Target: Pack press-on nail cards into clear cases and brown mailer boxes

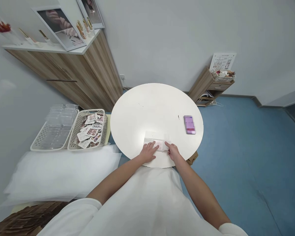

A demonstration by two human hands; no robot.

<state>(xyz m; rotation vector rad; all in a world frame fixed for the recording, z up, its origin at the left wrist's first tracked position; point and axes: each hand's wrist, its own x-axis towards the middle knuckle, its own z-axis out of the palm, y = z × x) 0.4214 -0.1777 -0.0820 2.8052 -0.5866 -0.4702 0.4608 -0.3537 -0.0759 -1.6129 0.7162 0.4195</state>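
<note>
A thin, whitish translucent sheet (153, 134) lies near the front edge of the round white table (152, 108). On it rests a small clear packet with a pinkish face (159, 143), partly wrapped by the sheet. My left hand (147, 152) lies flat with fingers spread, its fingertips touching the left side of the packet. At the packet's right end, my right hand (173, 152) pinches the edge of the sheet between thumb and fingers. What exactly is inside the packet is too small to make out.
A purple, blurred-out rectangular object (189, 125) lies on the table's right. Left stand a basket of printed packets (75, 131), a basket of clear plastic boxes (36, 143) and a stack of white sheets (61, 177). Behind are a wooden cabinet (98, 62) and a small shelf (199, 86).
</note>
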